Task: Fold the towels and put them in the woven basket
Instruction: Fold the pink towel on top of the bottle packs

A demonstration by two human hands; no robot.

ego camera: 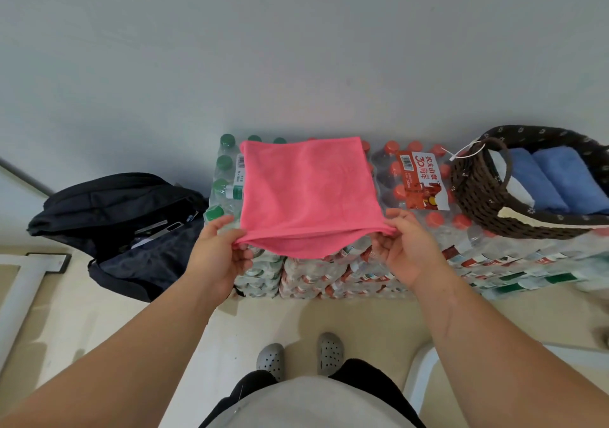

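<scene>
A pink towel (306, 193) lies spread over the stacked packs of bottled water (362, 269), folded once so its near edge shows two layers. My left hand (220, 249) pinches the near left corner and my right hand (405, 246) pinches the near right corner, both lifting that edge slightly off the packs. A dark brown woven basket (478, 193) stands on the packs at the right. Two folded blue towels (557, 180) and a white one (517, 187) lie inside it.
A black backpack (122, 226) lies open on the floor to the left of the water packs. A grey wall rises right behind the packs. A white chair arm (425, 371) is at the lower right. My grey clogs (300, 355) stand on the beige floor.
</scene>
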